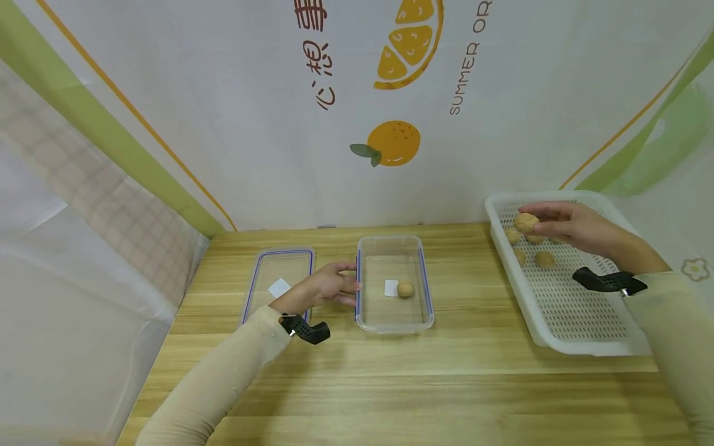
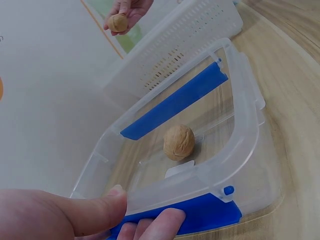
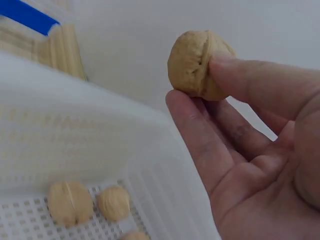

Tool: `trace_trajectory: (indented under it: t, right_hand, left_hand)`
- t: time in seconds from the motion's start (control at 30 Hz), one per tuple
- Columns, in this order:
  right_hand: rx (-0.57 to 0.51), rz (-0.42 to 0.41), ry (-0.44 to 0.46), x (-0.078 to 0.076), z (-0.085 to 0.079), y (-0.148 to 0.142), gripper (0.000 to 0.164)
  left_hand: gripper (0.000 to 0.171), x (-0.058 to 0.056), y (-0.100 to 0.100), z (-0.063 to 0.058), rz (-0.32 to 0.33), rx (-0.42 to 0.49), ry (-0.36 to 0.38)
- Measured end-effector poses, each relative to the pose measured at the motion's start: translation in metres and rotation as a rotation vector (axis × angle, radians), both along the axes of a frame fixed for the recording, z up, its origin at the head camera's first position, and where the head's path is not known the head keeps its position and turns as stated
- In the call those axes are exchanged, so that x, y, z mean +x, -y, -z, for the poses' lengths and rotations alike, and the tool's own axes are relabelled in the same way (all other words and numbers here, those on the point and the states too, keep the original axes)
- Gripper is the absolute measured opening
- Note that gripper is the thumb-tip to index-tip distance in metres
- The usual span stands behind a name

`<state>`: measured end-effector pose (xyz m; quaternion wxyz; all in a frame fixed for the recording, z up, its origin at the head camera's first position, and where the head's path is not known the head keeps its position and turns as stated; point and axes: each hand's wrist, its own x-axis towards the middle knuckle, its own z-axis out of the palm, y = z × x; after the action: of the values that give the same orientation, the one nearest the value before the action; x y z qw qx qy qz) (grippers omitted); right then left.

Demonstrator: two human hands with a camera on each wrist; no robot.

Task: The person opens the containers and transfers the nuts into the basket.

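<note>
My right hand [image 1: 580, 228] pinches a walnut [image 3: 195, 65] between thumb and fingertips, over the far left part of a white perforated basket [image 1: 535, 316]. Several more walnuts [image 1: 545, 259] lie on the basket floor. At the middle of the table stands a clear plastic container [image 1: 390, 319] with blue side latches. My left hand [image 1: 334, 285] grips its left side, thumb at the rim and fingers at the blue latch flap [image 2: 210, 215]. Inside the container a single walnut [image 2: 179, 142] rests beside a small white square [image 1: 391, 288].
Left of the container a clear lid [image 1: 268, 266] with a blue seal lies flat on the wooden table [image 1: 390, 396], partly behind my left hand and wrist. A white printed curtain [image 1: 251, 155] hangs along the table's back edge. The basket's raised wall stands right of the container.
</note>
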<state>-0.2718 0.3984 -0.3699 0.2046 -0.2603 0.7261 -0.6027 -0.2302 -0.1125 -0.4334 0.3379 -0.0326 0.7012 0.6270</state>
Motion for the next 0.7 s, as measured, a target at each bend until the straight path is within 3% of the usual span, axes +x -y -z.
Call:
trace_trajectory:
  t: [0.17,0.33,0.53,0.7]
  right_hand:
    - [0.01,0.025,-0.008,0.001,0.006,-0.021,0.049]
    - [0.13,0.131,-0.013,0.005,0.015,-0.039,0.049]
    - [0.153,0.204,0.022,0.009,0.025,-0.055,0.051]
    - [0.275,0.266,0.023,0.008,0.03,-0.062,0.044]
  left_hand:
    - [0.061,0.001,-0.001,0.0,-0.001,0.002,-0.006]
    - [0.062,0.001,0.0,0.0,-0.005,0.004,0.0]
    - [0.062,0.001,0.0,0.001,-0.012,0.007,0.004]
    - [0.062,0.0,0.0,0.001,-0.011,0.002,0.002]
